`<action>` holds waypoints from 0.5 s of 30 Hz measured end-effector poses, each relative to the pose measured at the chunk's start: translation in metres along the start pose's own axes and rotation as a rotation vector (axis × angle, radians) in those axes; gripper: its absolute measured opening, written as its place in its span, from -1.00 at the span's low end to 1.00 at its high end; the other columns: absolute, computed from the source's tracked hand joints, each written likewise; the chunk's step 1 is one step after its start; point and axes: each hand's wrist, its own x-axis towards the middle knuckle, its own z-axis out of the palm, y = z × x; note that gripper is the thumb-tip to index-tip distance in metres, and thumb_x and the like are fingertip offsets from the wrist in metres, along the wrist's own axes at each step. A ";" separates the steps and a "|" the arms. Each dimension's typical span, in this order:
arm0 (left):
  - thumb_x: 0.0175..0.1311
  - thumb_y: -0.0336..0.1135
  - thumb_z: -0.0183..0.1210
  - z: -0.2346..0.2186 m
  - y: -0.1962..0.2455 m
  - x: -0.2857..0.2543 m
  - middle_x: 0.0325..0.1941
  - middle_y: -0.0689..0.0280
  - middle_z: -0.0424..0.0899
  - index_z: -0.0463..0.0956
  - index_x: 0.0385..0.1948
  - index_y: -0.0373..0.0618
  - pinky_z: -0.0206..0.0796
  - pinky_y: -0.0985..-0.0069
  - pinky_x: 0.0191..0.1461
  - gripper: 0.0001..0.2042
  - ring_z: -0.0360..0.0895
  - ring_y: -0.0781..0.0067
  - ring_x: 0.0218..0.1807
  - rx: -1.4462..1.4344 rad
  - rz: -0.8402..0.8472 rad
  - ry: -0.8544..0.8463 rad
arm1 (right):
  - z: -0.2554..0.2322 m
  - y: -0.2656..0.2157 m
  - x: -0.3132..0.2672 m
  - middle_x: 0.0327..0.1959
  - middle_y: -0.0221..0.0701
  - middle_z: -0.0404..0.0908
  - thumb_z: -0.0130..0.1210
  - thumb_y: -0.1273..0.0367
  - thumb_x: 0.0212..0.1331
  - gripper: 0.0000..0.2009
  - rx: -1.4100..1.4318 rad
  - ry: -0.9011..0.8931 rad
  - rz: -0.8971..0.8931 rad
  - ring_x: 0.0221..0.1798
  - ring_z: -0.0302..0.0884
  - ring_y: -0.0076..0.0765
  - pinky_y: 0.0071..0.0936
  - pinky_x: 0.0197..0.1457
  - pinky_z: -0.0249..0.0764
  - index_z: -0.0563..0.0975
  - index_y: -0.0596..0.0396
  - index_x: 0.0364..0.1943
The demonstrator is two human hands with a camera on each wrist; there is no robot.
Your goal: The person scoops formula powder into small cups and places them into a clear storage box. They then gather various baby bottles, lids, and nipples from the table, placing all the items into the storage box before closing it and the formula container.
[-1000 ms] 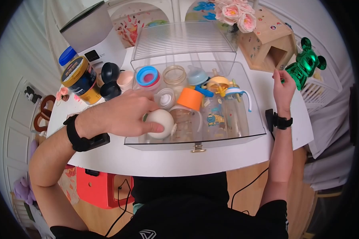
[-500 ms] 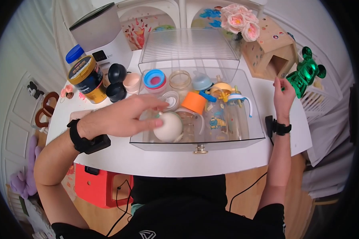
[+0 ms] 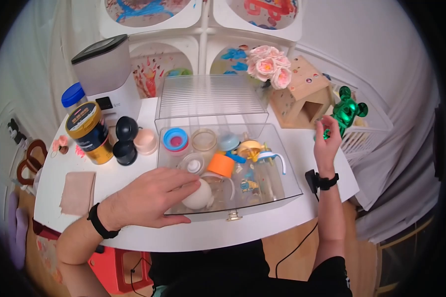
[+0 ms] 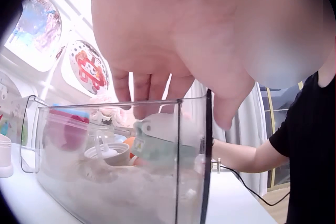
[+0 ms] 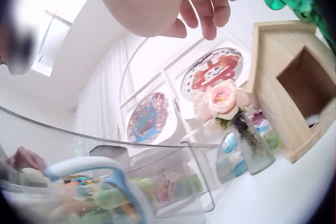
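From left to right, one left hand [image 3: 151, 198] holds its straight fingers [image 4: 142, 90], slightly apart, over one white round thing [image 3: 198, 196] inside one clear box [image 3: 262, 204], while one right hand [image 3: 328, 141], fingers loosely bent, is near one green bear [image 3: 346, 110].

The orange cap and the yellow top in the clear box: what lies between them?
A small blue piece, though its use isn't clear; the head view shows it.

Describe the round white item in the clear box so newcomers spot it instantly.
Find the clear box on the white table. Near its front left corner, by the left hand, is the round white item: plain white, unlike the orange piece and see-through bottles nearby.
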 end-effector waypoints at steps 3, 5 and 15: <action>0.13 -0.03 0.54 -0.002 -0.003 0.005 0.32 0.01 0.60 0.54 0.25 -0.31 0.48 0.18 0.29 -0.29 0.61 -0.02 0.25 0.014 -0.037 -0.039 | -0.020 -0.041 -0.001 -0.21 -0.31 0.70 0.29 0.45 0.34 -0.79 -0.056 -0.332 -0.129 -0.16 0.61 -0.28 -0.38 -0.03 0.49 0.62 0.20 0.00; 0.11 -0.03 0.55 -0.008 0.003 0.010 0.27 0.01 0.62 0.55 0.21 -0.31 0.48 0.20 0.27 -0.30 0.63 -0.02 0.21 0.045 -0.034 -0.075 | -0.035 -0.073 -0.003 -0.13 -0.26 0.70 0.33 0.37 0.30 -0.73 -0.115 -0.571 -0.247 -0.05 0.62 -0.16 -0.29 0.06 0.48 0.63 0.19 0.01; 0.07 -0.05 0.57 0.003 -0.005 0.009 0.12 0.09 0.66 0.54 0.04 -0.24 0.51 0.23 0.14 -0.40 0.67 0.04 0.08 -0.027 -0.049 -0.043 | -0.053 -0.149 -0.035 0.47 0.13 0.34 0.60 -0.03 -0.05 -0.22 -0.262 -1.186 -0.403 0.51 0.33 0.27 0.02 0.44 0.34 0.60 0.12 0.23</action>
